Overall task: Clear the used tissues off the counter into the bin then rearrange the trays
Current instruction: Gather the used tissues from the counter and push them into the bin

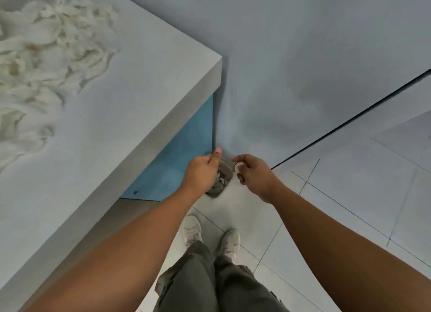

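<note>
A big heap of crumpled white tissues [39, 62] lies on the grey counter [130, 97] at the upper left. Both my hands hang past the counter's corner, low over the floor. My left hand [203, 174] has its fingers curled in and its thumb sticking up, with nothing visible in it. My right hand [253, 174] is loosely curled, thumb and forefinger apart, and nothing shows in it. Between and below them a small grey-brown thing [221, 181] with white bits on it sits on the floor. It is blurred and partly hidden by my left hand. No trays are in view.
The counter has a blue side panel [177, 162] below its edge. A plain grey wall [303, 66] rises behind, meeting the pale tiled floor [349, 195] along a dark line. My own legs and white shoes [231, 241] stand at the bottom middle.
</note>
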{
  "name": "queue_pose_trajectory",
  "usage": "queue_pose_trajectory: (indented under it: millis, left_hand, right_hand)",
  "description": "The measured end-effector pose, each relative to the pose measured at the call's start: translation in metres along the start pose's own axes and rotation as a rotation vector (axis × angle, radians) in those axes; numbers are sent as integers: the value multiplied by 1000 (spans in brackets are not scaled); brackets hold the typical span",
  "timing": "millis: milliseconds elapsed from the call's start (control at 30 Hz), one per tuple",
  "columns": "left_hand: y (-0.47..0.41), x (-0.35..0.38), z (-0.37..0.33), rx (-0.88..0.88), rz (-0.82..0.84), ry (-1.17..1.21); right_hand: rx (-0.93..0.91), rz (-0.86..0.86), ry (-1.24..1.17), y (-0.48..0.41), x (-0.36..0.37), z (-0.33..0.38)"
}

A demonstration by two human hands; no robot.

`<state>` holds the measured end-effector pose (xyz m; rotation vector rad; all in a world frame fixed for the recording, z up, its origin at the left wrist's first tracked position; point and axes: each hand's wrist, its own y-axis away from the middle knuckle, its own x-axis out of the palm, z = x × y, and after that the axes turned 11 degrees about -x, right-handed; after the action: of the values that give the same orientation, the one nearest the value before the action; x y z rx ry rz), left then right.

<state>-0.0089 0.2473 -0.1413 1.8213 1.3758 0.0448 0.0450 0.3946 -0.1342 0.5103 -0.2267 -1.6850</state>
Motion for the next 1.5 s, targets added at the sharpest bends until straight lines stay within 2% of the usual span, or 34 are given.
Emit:
queue_pose_trajectory:
  millis: [167,267,367,433,533,667,800,1000,1133,1500]
  left_hand:
    - [-67,27,39,-78,82,-43]
    - [-113,48,69,-203,158,-42]
    - [-154,69,102,-251,226,-138]
    - [-181,83,129,-215,188,-221]
    - [-219,104,172,-210,226,-262]
    - [-264,129,222,-237,141,-253]
    - [-297,149,254,-248,68,-275]
    - [-321,156,265,-256,112,-296]
    - [-318,144,259,-234,44,-365]
    - [-300,127,276,-174,55,-244]
  right_hand:
    - [37,-86,105,-46,6,-62]
    - [86,-109,71,-75,13,-105]
    - [131,-145,28,-100,27,-148]
    - [141,-162,-11,-116,38,-178]
    - [158,-176,-49,-136,51,-222]
    - [228,-222,-115,-151,65,-272]
    - [271,-214,-58,-155,70,-309]
    - [298,-195,-10,-157,72,-345]
    - [274,-185,7,-160,80,-343]
    - [169,-96,194,-218,122,-351]
